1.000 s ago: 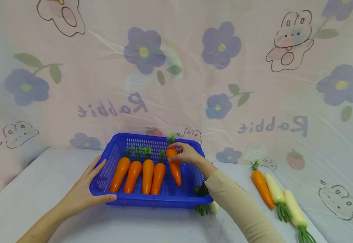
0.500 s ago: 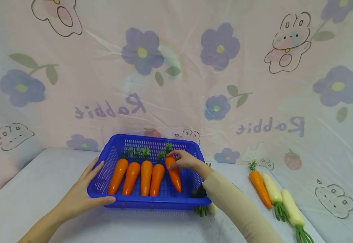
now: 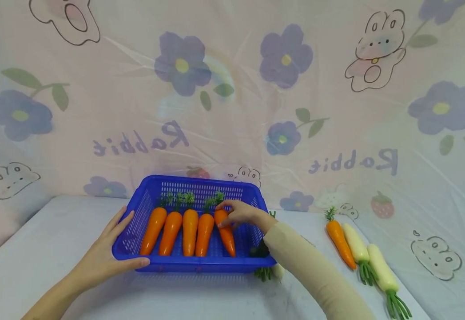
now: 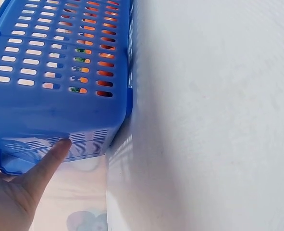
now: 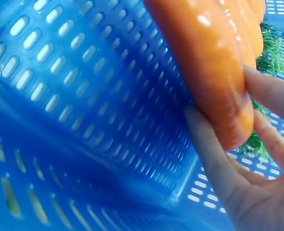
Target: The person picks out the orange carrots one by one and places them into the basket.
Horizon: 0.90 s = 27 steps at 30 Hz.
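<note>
A blue perforated basket (image 3: 172, 265) stands on the table with several orange carrots (image 3: 190, 231) side by side in it, leafy tops toward the back. At its left end my left hand (image 3: 100, 260) spans the front corner: straight fingers lie against the outer side and the thumb along the front rim. My right hand (image 3: 240, 213) reaches in and pinches the thick end of the rightmost carrot (image 3: 227, 240) between thumb and fingers. In the right wrist view that held carrot (image 5: 214, 77) leans close beside the others. A dark object (image 3: 259, 250), partly hidden by the sleeve, lies in the basket's right front corner.
Right of the basket lie another carrot (image 3: 340, 244) and two white radishes (image 3: 355, 243) with green stems on the white table (image 3: 184, 298). Part of another white radish (image 3: 279, 271) shows by the basket's right front corner. A printed cloth (image 3: 232, 102) hangs behind.
My right hand has lowered the carrot into the basket and shifted it slightly left, beside the row. The left hand keeps its place on the basket; the head view has drifted slightly.
</note>
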Each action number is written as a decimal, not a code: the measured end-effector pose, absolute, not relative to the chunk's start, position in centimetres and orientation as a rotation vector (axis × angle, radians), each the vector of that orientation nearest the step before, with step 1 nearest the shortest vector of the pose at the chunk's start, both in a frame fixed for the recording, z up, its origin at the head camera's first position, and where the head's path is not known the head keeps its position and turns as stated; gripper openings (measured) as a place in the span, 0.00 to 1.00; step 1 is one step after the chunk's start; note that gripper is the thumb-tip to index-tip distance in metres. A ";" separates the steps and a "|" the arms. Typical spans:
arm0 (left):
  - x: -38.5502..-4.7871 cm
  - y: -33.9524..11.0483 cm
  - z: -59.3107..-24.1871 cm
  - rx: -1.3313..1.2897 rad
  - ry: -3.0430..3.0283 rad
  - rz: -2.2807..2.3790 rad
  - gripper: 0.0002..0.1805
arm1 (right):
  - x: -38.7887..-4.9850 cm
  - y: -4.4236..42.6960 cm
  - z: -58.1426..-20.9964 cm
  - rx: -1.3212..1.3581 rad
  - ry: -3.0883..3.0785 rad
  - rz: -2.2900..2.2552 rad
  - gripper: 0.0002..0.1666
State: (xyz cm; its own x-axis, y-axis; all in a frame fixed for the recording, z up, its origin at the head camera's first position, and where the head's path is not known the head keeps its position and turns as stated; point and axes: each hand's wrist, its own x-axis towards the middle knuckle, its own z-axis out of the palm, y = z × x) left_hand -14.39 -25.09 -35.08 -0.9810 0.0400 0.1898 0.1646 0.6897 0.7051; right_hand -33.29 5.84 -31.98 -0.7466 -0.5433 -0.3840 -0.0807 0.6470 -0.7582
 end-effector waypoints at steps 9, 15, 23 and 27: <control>-14.5 -25.1 -34.9 -0.167 -2.743 -1.162 0.59 | -33.6 6.1 -31.7 -0.444 2.094 -1.016 0.37; -14.5 -25.0 -35.1 -0.170 -2.737 -1.161 0.60 | -32.9 6.2 -31.0 -0.487 2.117 -0.915 0.36; -14.6 -24.9 -35.4 -0.186 -2.729 -1.157 0.60 | -32.0 7.2 -28.2 -0.678 2.216 -0.848 0.34; -14.6 -25.1 -35.6 -0.184 -2.735 -1.149 0.60 | -31.3 7.8 -27.1 -0.771 2.224 -0.883 0.32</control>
